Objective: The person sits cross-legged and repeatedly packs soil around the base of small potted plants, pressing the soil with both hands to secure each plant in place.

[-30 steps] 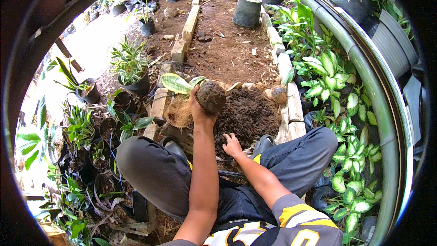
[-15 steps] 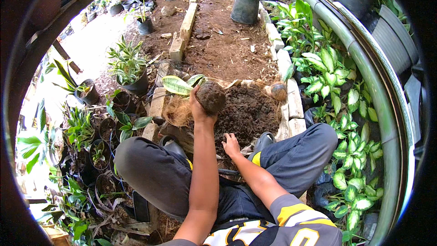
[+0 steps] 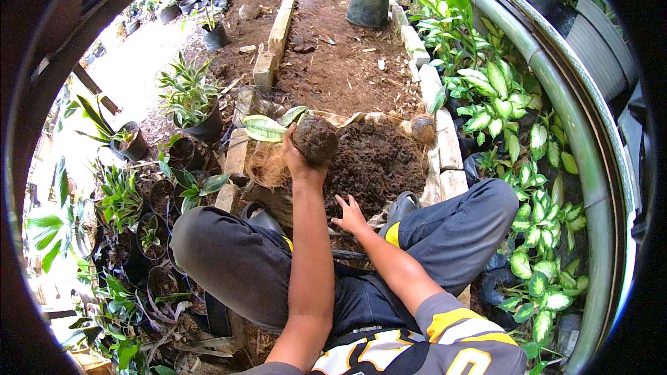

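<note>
My left hand [image 3: 297, 161] is closed around a plant's round, dark root ball [image 3: 316, 142], held up over the left edge of a soil heap. Broad, pale-edged green leaves [image 3: 264, 128] stick out to the left, past my fingers. The dark, loose potting soil [image 3: 381, 165] lies on a sheet between my feet. At its near edge is my right hand [image 3: 353, 217], empty, with thumb and fingers spread. A clump of brown coconut fibre [image 3: 268, 165] sits left of my left wrist. The underside of the root ball is partly hidden by my hand.
A round brown husk [image 3: 422, 129] rests at the soil's far right corner. Pale blocks [image 3: 448, 146] edge the bed on both sides. An upturned black pot [image 3: 369, 3] stands farther back. Potted plants [image 3: 198, 111] crowd the left; leafy plants and a curved green pole [image 3: 556, 90] line the right.
My right hand's fingers have gone from curled at the soil to spread apart, slightly nearer to me. My left hand still holds the plant, its root ball turned a little.
</note>
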`<state>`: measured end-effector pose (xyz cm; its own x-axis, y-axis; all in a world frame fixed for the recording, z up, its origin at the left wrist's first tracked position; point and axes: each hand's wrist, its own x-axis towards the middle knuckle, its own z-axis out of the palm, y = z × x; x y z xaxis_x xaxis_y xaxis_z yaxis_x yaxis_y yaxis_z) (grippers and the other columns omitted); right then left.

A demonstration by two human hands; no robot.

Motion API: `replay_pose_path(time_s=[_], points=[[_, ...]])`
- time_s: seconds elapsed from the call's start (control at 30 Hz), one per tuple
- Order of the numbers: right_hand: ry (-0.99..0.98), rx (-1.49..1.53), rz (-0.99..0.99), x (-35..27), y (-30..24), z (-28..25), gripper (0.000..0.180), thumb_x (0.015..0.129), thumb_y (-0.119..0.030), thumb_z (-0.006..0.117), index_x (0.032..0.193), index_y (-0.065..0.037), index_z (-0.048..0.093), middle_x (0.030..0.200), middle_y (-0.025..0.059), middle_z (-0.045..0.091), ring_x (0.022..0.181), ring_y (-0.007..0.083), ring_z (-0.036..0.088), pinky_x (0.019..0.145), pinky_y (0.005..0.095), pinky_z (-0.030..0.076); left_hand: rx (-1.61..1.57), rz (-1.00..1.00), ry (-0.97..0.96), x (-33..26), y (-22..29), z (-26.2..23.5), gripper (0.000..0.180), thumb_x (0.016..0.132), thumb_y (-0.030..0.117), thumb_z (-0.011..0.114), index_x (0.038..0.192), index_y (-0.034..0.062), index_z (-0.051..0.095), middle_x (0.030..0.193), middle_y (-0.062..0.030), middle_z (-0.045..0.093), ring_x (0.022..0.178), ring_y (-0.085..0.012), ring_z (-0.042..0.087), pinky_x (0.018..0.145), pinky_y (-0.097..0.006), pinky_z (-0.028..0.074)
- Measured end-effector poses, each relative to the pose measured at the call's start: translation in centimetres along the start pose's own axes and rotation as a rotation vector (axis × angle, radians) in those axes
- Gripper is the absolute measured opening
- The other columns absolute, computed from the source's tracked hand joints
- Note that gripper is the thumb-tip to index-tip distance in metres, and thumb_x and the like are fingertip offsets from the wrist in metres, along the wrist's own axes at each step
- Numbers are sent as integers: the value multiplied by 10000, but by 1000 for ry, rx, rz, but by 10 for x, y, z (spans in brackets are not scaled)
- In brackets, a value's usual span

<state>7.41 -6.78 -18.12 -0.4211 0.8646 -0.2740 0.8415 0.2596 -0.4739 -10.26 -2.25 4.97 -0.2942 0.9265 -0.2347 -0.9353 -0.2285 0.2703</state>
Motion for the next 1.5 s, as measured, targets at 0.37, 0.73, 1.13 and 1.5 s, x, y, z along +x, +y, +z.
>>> replay_pose_path(time_s=[0.37, 0.73, 1.13, 1.5], points=[[-11, -76, 57, -3, 2, -6, 541, 856, -110, 685, 1355, -159, 483, 1322, 187, 459, 1145, 366, 540, 906, 462, 532, -2, -12, 53, 5, -6, -2, 457, 875, 427, 474, 1133, 84, 629, 1021, -88, 692, 888, -268, 679, 796, -433, 556], [270, 769, 471, 27, 24, -5, 258, 870, -81, 667, 1126, -107, 642, 1137, 134, 628, 988, 285, 623, 751, 392, 560, 9, 45, 50, -3, 11, 7, 378, 878, 399, 501, 1067, 94, 619, 990, -86, 681, 895, -259, 673, 785, -431, 557], [226, 2203, 553, 47, 18, -42, 363, 871, -254, 709, 1184, -132, 572, 1247, 105, 428, 917, 227, 624, 764, 301, 601, 17, 207, 67, -10, 46, 9, 365, 899, 386, 479, 1062, 94, 626, 1010, -69, 681, 903, -253, 668, 796, -429, 546], [192, 2299, 481, 40, 9, -52, 415, 846, -178, 740, 1203, -74, 557, 964, 90, 603, 835, 197, 639, 799, 313, 605, 0, 124, -22, -1, 33, 3, 383, 915, 369, 458, 1087, 74, 632, 1043, -80, 686, 931, -260, 669, 830, -426, 544]])
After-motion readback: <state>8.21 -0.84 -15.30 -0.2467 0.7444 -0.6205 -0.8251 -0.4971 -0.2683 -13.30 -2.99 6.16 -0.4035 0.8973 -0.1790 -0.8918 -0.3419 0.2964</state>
